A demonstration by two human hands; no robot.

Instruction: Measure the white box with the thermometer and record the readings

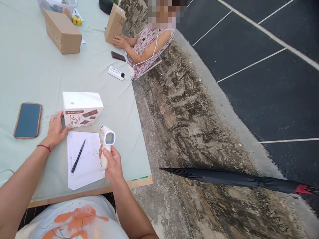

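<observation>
My right hand is wrapped round the handle of a white infrared thermometer, whose blue-rimmed screen faces up towards me. At the lower left corner of a white "Super Meal" box, my left hand lies with thumb and fingers spread, touching the box. The box stands upright with brown bar pictures on its front. Between my hands lie printed paper sheets, with a black pen on top. A phone in a brown case lies left of my left hand.
Across the cloth-covered table, a person holds a cardboard box. Nearby lie a dark phone and a white device. Another carton and a plastic tub stand farther off. A folded black umbrella is at right.
</observation>
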